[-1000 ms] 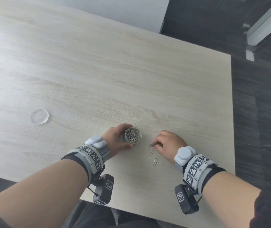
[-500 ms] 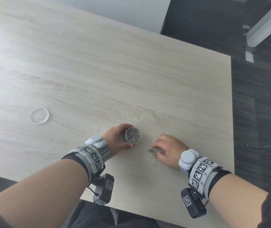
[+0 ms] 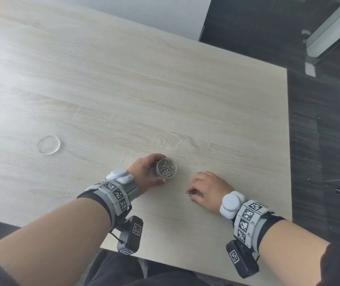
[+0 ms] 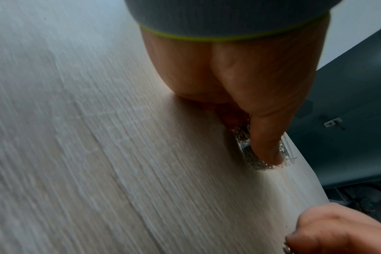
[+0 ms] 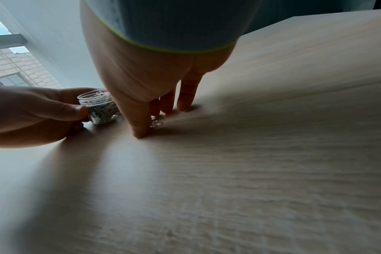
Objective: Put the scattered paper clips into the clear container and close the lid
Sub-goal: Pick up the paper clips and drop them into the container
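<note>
Three views, each with something of its own. Only from the head: lid (image 3: pixel 48 145) lying flat on the table (image 3: pixel 165 89), well apart to the left of the container (image 3: pixel 166 168), which stands open-topped and nearly full of clips. Left hand (image 3: pixel 144 172) curled round the container's side, thumb on the near wall. Right hand (image 3: pixel 208 189) just to the right, fingertips bent down over a small bunch of loose clips (image 3: pixel 191 192) on the table.

From the right wrist: thumb tip and fingers (image 5: pixel 185 96) pressed to the table, loose clips (image 5: pixel 156 124) caught between thumb and forefinger; whether lifted or merely pinched against the wood, cannot tell. Container (image 5: pixel 100 106) seen side-on, left hand (image 5: pixel 33 110) gripping it.

From the left wrist: thumb across the container (image 4: pixel 259 154), blurred; right hand (image 4: pixel 337 230) cut off at the corner.

Square black-and-white markers on both wrist bands; no readable writing. Clip count too small to make out.
</note>
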A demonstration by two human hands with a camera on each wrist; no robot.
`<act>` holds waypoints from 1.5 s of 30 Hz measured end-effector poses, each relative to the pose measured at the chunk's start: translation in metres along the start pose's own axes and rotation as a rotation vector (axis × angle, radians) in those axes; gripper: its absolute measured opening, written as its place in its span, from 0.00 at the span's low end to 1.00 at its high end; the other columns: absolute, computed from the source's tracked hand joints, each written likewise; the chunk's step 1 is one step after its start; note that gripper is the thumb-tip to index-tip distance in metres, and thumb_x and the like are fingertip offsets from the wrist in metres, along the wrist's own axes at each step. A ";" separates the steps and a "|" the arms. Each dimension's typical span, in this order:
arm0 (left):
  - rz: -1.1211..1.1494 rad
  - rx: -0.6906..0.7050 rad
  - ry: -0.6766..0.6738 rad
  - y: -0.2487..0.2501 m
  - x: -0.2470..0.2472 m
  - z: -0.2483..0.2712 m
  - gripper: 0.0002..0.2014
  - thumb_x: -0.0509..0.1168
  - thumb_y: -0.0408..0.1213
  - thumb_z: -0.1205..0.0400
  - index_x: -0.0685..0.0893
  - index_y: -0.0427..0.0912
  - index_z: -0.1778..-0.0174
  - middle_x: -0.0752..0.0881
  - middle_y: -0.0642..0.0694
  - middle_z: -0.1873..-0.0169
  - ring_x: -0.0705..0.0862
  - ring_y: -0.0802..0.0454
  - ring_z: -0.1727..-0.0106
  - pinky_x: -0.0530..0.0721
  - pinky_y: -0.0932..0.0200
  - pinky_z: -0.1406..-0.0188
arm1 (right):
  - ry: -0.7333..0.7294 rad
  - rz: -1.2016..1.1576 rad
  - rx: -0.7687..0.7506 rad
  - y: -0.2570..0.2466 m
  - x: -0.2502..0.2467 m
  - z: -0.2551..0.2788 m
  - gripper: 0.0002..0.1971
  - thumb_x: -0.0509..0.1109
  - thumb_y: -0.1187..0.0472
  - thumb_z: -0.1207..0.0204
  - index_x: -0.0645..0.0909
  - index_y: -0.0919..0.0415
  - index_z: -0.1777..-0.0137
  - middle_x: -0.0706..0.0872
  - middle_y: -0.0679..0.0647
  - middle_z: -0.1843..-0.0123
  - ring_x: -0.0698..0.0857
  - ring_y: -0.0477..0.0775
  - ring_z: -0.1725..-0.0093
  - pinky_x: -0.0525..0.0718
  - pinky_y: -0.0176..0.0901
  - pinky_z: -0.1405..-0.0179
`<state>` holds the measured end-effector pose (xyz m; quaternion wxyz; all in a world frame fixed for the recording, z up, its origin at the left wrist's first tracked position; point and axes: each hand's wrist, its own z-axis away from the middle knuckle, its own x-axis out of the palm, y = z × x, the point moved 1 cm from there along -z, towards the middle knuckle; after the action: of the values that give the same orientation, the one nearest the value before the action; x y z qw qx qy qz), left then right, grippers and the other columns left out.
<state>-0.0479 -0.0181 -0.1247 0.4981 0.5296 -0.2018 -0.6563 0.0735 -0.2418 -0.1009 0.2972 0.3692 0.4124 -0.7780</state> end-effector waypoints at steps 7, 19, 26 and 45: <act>0.010 -0.009 -0.002 -0.002 0.001 -0.002 0.36 0.75 0.54 0.37 0.76 0.59 0.31 0.86 0.55 0.41 0.83 0.53 0.38 0.81 0.45 0.35 | -0.082 0.002 0.115 -0.003 -0.004 -0.005 0.06 0.66 0.55 0.23 0.84 0.47 0.49 0.82 0.43 0.46 0.79 0.51 0.43 0.78 0.46 0.42; 0.011 0.002 -0.011 -0.005 0.001 -0.001 0.36 0.71 0.61 0.40 0.73 0.67 0.34 0.86 0.56 0.43 0.83 0.52 0.38 0.81 0.43 0.37 | -0.230 0.066 0.297 -0.024 -0.022 -0.022 0.07 0.67 0.58 0.28 0.83 0.49 0.52 0.84 0.50 0.44 0.83 0.56 0.46 0.81 0.43 0.49; 0.016 0.023 -0.011 0.000 0.000 -0.001 0.37 0.73 0.58 0.39 0.76 0.59 0.32 0.87 0.55 0.43 0.83 0.52 0.38 0.81 0.45 0.37 | -0.116 0.022 0.304 -0.024 -0.017 -0.016 0.06 0.65 0.59 0.29 0.82 0.52 0.55 0.84 0.51 0.48 0.83 0.56 0.48 0.80 0.42 0.51; 0.019 0.033 -0.016 0.002 -0.002 0.000 0.38 0.71 0.60 0.41 0.77 0.57 0.32 0.88 0.55 0.44 0.84 0.52 0.40 0.82 0.44 0.38 | 0.343 -0.454 0.284 -0.049 -0.040 -0.044 0.05 0.78 0.57 0.32 0.87 0.51 0.57 0.85 0.44 0.59 0.81 0.36 0.65 0.77 0.23 0.65</act>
<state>-0.0471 -0.0176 -0.1224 0.4937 0.5305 -0.2217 -0.6524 0.0730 -0.1741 -0.0646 -0.0124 0.4315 0.4155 -0.8006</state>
